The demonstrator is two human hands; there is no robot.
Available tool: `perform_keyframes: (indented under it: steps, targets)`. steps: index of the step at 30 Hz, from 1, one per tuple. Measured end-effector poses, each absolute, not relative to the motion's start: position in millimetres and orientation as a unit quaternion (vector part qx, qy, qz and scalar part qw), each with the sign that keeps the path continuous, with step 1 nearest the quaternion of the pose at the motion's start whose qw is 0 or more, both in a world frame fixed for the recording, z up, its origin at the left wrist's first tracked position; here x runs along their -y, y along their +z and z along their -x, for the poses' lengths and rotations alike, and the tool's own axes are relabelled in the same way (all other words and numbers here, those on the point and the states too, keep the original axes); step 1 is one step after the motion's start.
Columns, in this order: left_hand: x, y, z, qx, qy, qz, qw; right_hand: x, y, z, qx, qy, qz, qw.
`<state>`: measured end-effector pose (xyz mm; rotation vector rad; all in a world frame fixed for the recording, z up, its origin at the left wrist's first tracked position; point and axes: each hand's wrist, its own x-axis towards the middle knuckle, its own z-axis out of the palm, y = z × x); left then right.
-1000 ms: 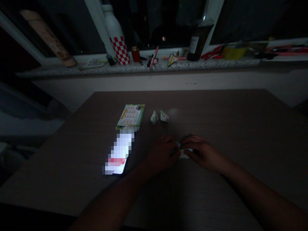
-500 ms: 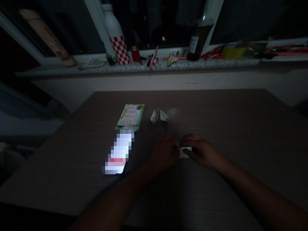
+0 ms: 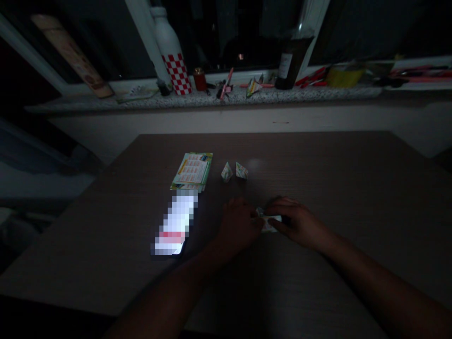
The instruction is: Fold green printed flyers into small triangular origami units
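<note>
Between my hands lies a small folded piece of printed paper (image 3: 270,225), low over the dark table (image 3: 339,188). My left hand (image 3: 240,223) is closed on its left end, the thumb pressed along it. The right end is pinched by my right hand (image 3: 294,221), with the thumb in front and the fingers curled behind. My fingers hide part of the paper's folds. Beyond my hands stand two small folded paper pieces, a left one (image 3: 226,173) and a right one (image 3: 241,171), both pointed and printed in the same way.
A stack of printed leaflets (image 3: 192,169) lies left of the folded pieces, with a lit phone (image 3: 174,223) just below it. On the granite sill (image 3: 226,100) stand a red-checked bottle (image 3: 176,70), a small red jar (image 3: 199,81) and a dark bottle (image 3: 285,68).
My left hand's fingers have shifted slightly left, and a bit more of the paper shows between the hands. My right hand stays in nearly the same place.
</note>
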<state>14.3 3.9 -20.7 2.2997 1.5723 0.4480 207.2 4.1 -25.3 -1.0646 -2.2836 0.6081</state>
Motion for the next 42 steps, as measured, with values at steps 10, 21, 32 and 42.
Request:
perform_keyframes:
  steps: [10,21,32,42]
  targets:
    - [-4,-23,-7,-0.519,0.154,-0.823,0.175,-5,-24,-204,0.848,0.234,0.391,0.271]
    - [-2,-22,-13,-0.536,0.147,-0.818,0.147,-8,-24,-197,0.841,0.234,0.408,0.269]
    - [0,-20,-15,-0.544,0.142,-0.814,0.146,-9,-25,-197,0.834,0.236,0.419,0.269]
    - [0,-20,-13,-0.544,0.149,-0.813,0.147,-12,-32,-214,0.819,0.236,0.452,0.261]
